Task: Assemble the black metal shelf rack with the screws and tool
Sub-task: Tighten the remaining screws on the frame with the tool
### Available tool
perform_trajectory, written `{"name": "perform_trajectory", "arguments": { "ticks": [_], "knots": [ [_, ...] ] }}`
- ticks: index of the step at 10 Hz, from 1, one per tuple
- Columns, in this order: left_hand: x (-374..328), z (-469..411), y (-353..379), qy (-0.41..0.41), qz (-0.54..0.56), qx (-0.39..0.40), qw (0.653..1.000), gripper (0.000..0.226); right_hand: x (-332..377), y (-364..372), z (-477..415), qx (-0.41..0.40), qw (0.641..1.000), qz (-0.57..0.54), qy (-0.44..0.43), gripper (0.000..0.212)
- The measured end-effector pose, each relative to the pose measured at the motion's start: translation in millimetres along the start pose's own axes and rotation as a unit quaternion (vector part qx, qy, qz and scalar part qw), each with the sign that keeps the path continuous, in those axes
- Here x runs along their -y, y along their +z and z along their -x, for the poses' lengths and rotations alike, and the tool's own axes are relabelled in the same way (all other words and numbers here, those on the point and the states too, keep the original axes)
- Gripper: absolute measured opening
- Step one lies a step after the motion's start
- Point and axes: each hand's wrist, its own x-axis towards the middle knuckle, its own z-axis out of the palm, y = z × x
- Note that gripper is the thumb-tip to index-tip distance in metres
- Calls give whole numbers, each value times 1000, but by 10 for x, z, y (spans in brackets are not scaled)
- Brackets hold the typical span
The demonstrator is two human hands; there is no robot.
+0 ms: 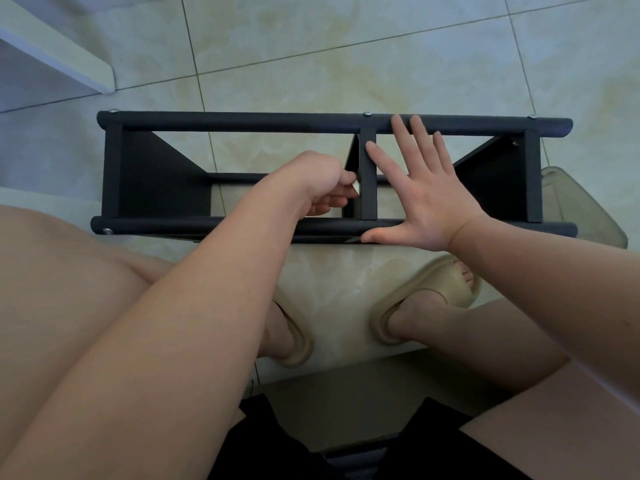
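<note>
The black metal shelf rack [242, 121] stands on the tiled floor, seen from above, with two long round tubes and three cross panels between them. Silver screw heads [367, 114] show on the far tube and at the near tube's left end. My left hand [322, 181] reaches down inside the frame, fingers curled against the left edge of the middle panel [367, 174]; whatever it pinches is hidden. My right hand [426, 192] lies flat with fingers spread across the top, thumb on the near tube, fingertips on the far tube. No tool is in sight.
A clear plastic container [575, 202] sits on the floor just past the rack's right end. A white furniture edge [69, 53] runs along the top left. My feet in beige slippers [433, 292] and my bare knees are close to the near tube.
</note>
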Motion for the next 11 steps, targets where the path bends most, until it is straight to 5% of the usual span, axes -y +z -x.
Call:
{"name": "perform_trajectory", "arguments": {
  "ticks": [11],
  "knots": [
    [91, -19, -183, 44, -109, 79, 990, 24, -1, 18, 6, -9, 1000, 5, -5, 120]
  ]
}}
